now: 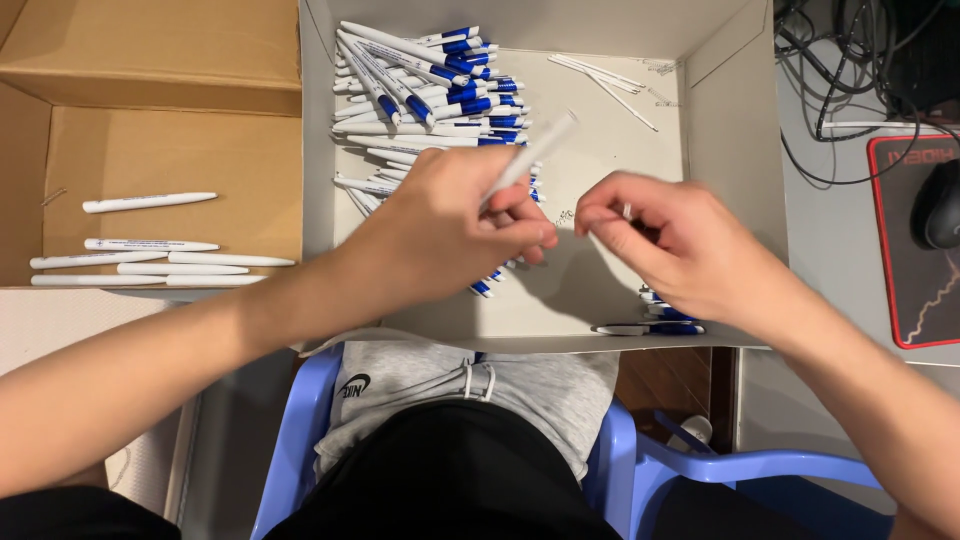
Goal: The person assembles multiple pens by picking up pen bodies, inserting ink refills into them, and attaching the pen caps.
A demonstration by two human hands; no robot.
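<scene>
Pinching a white pen barrel (pixel 528 158), the left hand (pixel 450 225) faces the right hand (pixel 665 240), which nips a thin refill (pixel 627 210); misalignment risks bending it.

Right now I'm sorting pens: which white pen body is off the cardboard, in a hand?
The white pen barrel gripped in the left hand, angled up over the pen pile; all others lie flat in boxes.

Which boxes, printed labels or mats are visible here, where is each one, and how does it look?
White cardboard box: centre, open, holds blue-and-white pens.
Brown cardboard box: left, open, holds white pen barrels.
Mouse mat: right edge, black, red border, pale markings.
Printed pens: small dark print, too small to describe.
</scene>
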